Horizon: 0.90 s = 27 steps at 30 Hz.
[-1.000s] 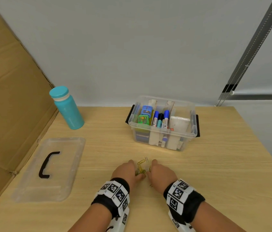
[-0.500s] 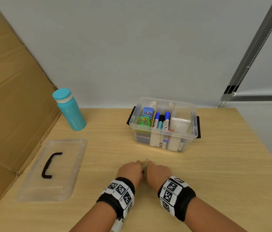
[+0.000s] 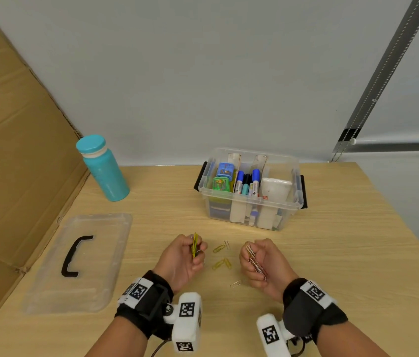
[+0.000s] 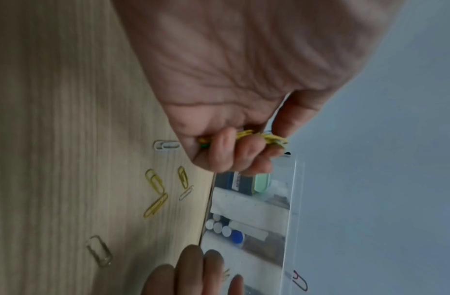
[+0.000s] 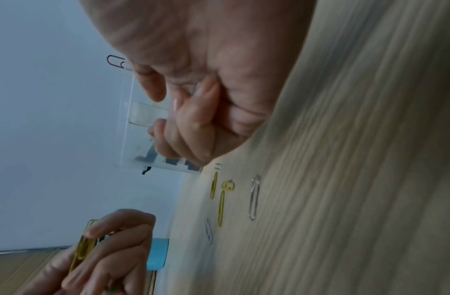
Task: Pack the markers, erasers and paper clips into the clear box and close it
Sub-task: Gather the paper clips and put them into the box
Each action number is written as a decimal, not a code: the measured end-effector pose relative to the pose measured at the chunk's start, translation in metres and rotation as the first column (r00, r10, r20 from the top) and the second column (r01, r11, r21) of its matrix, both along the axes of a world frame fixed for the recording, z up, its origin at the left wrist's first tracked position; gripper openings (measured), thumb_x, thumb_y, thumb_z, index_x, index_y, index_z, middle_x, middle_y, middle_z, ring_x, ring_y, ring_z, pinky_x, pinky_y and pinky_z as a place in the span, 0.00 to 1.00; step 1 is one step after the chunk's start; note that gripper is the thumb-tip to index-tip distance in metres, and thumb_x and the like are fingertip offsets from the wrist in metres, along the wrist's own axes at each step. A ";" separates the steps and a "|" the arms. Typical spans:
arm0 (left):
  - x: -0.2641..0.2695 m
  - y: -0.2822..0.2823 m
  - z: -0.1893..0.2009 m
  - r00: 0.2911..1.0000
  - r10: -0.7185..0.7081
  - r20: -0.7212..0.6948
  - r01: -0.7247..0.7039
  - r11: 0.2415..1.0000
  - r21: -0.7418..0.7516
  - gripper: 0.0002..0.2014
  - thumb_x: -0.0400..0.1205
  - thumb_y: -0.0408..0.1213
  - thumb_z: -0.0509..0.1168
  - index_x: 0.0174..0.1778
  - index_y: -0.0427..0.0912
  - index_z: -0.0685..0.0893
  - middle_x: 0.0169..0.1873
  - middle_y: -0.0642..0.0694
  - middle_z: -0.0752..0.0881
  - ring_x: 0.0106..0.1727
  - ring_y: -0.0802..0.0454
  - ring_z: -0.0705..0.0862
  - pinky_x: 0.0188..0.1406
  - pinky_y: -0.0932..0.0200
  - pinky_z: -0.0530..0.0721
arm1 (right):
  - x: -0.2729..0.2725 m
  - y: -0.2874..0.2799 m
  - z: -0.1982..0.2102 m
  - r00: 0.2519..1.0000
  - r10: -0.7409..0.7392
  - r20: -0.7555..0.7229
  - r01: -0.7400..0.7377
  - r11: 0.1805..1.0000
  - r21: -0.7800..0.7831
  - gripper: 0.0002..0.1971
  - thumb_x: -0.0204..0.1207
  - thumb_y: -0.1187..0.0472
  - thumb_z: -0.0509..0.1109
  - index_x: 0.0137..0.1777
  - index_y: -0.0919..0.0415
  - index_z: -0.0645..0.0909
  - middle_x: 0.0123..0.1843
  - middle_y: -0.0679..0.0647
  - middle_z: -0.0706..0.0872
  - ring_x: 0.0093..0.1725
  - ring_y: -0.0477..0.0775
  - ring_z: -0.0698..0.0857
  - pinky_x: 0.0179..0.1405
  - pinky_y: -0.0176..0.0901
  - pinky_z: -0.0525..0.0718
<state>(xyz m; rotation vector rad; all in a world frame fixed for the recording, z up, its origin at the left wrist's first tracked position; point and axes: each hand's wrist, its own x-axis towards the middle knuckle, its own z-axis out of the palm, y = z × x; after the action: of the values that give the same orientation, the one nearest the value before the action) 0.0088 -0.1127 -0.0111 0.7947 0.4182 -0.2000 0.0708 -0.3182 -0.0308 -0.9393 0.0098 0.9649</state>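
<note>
Both hands have parted; left hand [image 3: 182,258] and right hand [image 3: 262,264] each clutch paper clips [image 3: 195,244].

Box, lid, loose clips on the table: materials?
Box: looks like clear glossy plastic; contents show through. Lid: the same see-through plastic, with a black handle, probably plastic. Loose clips: thin bent wire, some yellow, likely coated, some silvery, likely bare metal.

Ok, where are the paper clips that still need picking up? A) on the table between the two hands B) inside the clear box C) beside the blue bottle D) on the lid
A: loose paper clips lie on the table between the left hand and the right hand, each gripping a bunch.
</note>
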 end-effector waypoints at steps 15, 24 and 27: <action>0.006 0.002 -0.007 0.926 -0.156 -0.343 0.333 -0.088 0.939 0.11 0.85 0.44 0.55 0.49 0.42 0.78 0.40 0.46 0.85 0.41 0.49 0.82 0.42 0.57 0.78 | -0.005 -0.007 0.013 0.545 0.633 0.550 0.005 0.653 -0.757 0.16 0.87 0.61 0.55 0.43 0.48 0.82 0.33 0.37 0.80 0.35 0.33 0.77 0.39 0.25 0.71; 0.014 -0.011 -0.016 0.888 -0.169 -0.428 0.373 -0.281 0.884 0.10 0.83 0.42 0.59 0.54 0.40 0.78 0.41 0.46 0.83 0.44 0.48 0.82 0.46 0.57 0.80 | 0.000 -0.008 -0.001 0.164 0.836 0.524 0.147 0.504 -0.851 0.16 0.78 0.43 0.66 0.32 0.49 0.71 0.33 0.44 0.78 0.34 0.44 0.75 0.34 0.36 0.72; 0.016 -0.012 -0.017 0.874 -0.176 -0.453 0.373 -0.355 0.857 0.10 0.84 0.42 0.56 0.53 0.39 0.76 0.43 0.42 0.86 0.43 0.46 0.83 0.46 0.54 0.81 | 0.001 -0.007 0.000 0.151 0.797 0.585 0.130 0.571 -0.811 0.08 0.82 0.54 0.63 0.51 0.53 0.83 0.42 0.41 0.86 0.38 0.36 0.80 0.42 0.32 0.77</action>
<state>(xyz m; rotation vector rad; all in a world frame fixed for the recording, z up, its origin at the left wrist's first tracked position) 0.0253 -0.1247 -0.0283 2.7421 0.4341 -0.3917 0.0718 -0.3255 -0.0312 -2.3512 -1.1106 0.6294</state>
